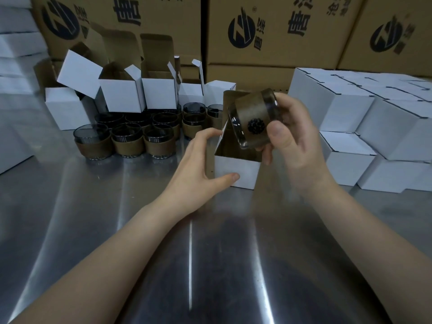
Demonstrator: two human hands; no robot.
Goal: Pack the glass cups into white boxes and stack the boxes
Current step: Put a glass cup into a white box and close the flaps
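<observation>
open box (pixel 236 171) at centre, cups (pixel 127 145) rear left before empty boxes (pixel 121 97), stacked boxes (pixel 346 118) right

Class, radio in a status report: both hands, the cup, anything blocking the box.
Right hand grips glass cup, tilted over open white box. Left hand holds box's side. Nothing blocking box mouth.
</observation>
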